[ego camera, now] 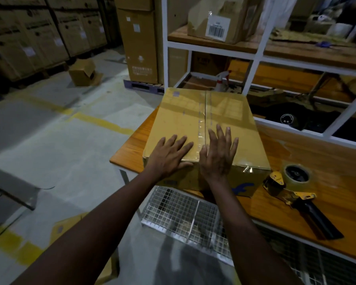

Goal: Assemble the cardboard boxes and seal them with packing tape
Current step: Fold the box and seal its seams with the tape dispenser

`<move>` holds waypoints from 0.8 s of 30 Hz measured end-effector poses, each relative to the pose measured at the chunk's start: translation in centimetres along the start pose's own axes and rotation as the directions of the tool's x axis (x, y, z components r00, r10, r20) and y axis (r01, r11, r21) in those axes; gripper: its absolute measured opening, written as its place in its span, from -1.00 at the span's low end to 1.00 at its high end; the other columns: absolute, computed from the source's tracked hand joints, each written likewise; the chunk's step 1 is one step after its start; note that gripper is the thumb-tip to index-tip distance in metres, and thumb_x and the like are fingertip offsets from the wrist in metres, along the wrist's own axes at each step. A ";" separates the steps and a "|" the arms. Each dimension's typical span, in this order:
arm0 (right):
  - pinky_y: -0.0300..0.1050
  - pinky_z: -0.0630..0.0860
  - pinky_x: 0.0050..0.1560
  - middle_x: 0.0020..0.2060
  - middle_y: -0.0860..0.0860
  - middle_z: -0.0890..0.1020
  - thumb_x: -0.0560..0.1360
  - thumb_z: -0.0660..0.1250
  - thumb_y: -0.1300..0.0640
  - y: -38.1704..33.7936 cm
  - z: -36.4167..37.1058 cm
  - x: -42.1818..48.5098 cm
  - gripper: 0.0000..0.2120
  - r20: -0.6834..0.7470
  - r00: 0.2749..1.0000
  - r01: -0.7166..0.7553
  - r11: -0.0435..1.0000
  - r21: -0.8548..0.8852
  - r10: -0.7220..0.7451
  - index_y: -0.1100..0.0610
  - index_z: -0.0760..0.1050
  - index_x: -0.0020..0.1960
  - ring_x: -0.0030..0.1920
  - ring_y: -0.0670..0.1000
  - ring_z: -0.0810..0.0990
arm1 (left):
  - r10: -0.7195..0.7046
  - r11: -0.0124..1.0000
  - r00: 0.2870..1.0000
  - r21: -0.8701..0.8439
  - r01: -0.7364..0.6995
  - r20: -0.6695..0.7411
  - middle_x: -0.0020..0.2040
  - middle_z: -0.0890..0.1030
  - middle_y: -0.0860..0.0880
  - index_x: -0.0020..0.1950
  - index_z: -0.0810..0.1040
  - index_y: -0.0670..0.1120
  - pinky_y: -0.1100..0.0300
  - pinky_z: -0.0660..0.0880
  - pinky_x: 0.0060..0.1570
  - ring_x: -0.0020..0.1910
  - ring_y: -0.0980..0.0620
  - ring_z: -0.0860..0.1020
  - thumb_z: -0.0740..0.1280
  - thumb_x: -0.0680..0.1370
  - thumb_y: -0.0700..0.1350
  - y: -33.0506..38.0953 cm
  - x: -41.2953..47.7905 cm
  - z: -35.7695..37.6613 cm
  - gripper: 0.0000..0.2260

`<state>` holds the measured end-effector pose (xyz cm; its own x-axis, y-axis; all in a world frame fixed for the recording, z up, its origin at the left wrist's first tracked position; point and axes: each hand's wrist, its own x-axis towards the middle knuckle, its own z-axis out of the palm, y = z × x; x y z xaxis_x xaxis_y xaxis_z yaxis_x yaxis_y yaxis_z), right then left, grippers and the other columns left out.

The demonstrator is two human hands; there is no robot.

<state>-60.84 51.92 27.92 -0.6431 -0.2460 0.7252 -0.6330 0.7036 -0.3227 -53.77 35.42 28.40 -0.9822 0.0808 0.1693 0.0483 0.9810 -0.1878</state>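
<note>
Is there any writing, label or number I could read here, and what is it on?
No text reads clearly.
Barcode label on the bagged package on the shelf: bars show, print blurred.
Blue mark on the cardboard box's front: partly hidden, unreadable.
White labels on the stacked cartons: too small.
Printing on the tall carton: blurred.

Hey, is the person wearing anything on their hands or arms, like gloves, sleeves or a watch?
No. The left hand and right hand are bare: no gloves, rings or watch, and no sleeves show anywhere up to the frame's edge.
</note>
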 end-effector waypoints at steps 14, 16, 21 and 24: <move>0.18 0.02 0.51 0.34 0.11 0.53 0.55 0.10 0.02 5.0 -0.8 0.6 -0.63 -0.204 0.955 -0.184 0.968 0.171 0.218 0.16 0.47 0.25 0.48 0.19 0.33 | -0.107 0.993 0.994 -0.050 0.108 0.033 0.57 0.20 -0.15 0.54 0.22 -0.04 -0.30 0.21 0.37 0.51 -0.23 0.22 -0.14 0.47 0.49 4.1 3.6 -1.7 -0.16; 0.22 0.04 0.52 0.37 0.12 0.50 0.55 0.12 0.05 4.9 -0.5 1.6 -0.64 -0.152 0.981 -0.099 0.984 0.149 0.122 0.17 0.48 0.25 0.49 0.20 0.31 | -0.057 0.998 0.998 -0.008 0.058 0.039 0.59 0.16 -0.13 0.60 0.09 -0.01 -0.27 0.19 0.39 0.53 -0.22 0.19 -0.25 0.50 0.44 5.3 4.5 -1.5 -0.19; 0.23 0.23 0.45 0.37 0.12 0.50 0.53 0.16 0.05 10.6 -0.6 -1.0 -0.59 -0.061 0.983 -0.176 0.984 -0.005 0.175 0.14 0.40 0.35 0.44 0.20 0.36 | -0.026 0.999 0.999 0.022 0.025 0.045 0.59 0.19 -0.11 0.60 0.11 0.00 -0.19 0.24 0.38 0.52 -0.22 0.22 -0.28 0.56 0.37 5.3 5.0 -0.4 -0.27; 0.17 0.21 0.43 0.31 0.12 0.55 0.55 0.13 0.02 11.3 -0.9 -1.6 -0.60 -0.033 0.978 -0.205 0.978 -0.041 0.204 0.14 0.44 0.33 0.38 0.19 0.43 | -0.020 0.999 0.999 0.026 0.020 0.025 0.57 0.26 -0.12 0.58 0.19 -0.01 -0.18 0.29 0.34 0.50 -0.23 0.27 -0.24 0.58 0.37 5.3 5.0 -0.3 -0.28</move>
<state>-66.64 60.87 23.64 -0.7443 -0.0751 0.6636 -0.4693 0.7659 -0.4396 -58.40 41.13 28.58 -0.9873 0.0563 0.1486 0.0242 0.9775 -0.2095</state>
